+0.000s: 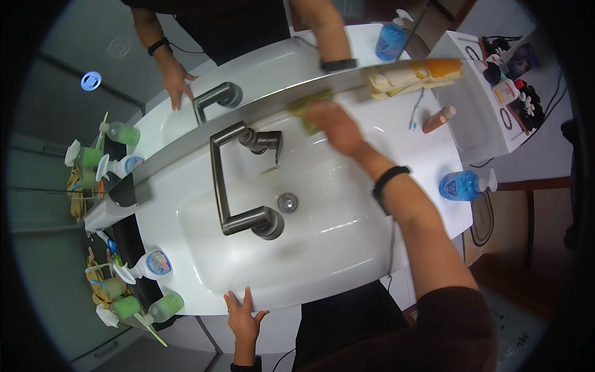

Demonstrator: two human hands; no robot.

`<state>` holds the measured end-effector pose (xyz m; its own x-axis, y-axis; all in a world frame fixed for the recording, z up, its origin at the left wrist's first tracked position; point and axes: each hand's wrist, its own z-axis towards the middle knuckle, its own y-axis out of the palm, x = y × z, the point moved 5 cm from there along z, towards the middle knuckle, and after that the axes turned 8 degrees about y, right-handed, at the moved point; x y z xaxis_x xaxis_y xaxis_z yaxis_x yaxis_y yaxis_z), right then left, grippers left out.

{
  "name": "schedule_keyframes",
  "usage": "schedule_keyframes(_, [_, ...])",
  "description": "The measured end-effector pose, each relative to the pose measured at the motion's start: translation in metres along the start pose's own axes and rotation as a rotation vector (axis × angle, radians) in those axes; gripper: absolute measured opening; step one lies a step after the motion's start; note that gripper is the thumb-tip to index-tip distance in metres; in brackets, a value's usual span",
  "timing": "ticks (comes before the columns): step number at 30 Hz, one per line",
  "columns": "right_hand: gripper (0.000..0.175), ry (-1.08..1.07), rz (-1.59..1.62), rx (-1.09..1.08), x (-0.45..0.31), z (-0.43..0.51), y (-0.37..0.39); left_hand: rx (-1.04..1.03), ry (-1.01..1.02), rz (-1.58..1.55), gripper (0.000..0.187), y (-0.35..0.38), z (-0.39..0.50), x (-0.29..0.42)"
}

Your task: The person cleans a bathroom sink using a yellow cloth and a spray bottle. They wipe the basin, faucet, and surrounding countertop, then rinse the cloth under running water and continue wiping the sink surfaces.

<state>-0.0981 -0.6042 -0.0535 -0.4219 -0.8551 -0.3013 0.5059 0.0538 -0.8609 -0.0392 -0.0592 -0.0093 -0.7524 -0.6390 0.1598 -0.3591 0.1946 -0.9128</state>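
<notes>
My right hand (337, 128), slightly blurred and wearing a black wristband, presses a yellow-green cloth (312, 109) onto the back rim of a white washbasin (334, 253), close to the mirror's lower edge. Part of the cloth is hidden under the fingers. At the basin's front edge my left hand (242, 321) rests with its fingers spread and nothing in them. Between the hands, a dark metal faucet (221, 179) reaches over the bowl with its angular spout. Its lever handle (278, 142) is toward the mirror. A metal drain stopper (288, 202) sits in the bowl's floor.
Left of the bowl stand a white spray bottle (155, 263) and a green pump bottle (166, 307). On the right are a blue soap dispenser (459, 186), a pinkish-brown bottle (438, 120), a toothbrush (415, 114) and a folded towel (395, 80). The mirror (265, 51) borders the back.
</notes>
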Motion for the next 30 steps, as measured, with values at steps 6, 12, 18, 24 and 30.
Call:
schedule_keyframes(6, [0.058, 0.201, -0.21, 0.094, 0.023, -0.017, -0.012, 0.006, -0.005, 0.008, 0.096, 0.001, -0.002, 0.0])
schedule_keyframes(12, [0.044, -0.115, 0.09, -0.082, -0.066, 0.021, 0.034, -0.044, -0.036, 0.024, 0.097, -0.002, 0.001, 0.001])
schedule_keyframes(18, [0.048, 0.007, 0.001, -0.181, -0.027, 0.017, 0.001, -0.039, -0.035, 0.003, 0.099, -0.007, 0.001, 0.004])
schedule_keyframes(24, [0.053, -0.264, -0.128, -0.103, -0.041, 0.029, 0.017, -0.092, -0.055, 0.028, 0.098, -0.005, 0.004, 0.004])
schedule_keyframes(30, [0.049, -0.407, -0.057, -0.176, -0.048, 0.053, 0.038, -0.116, -0.043, 0.089, 0.098, -0.003, 0.006, 0.004])
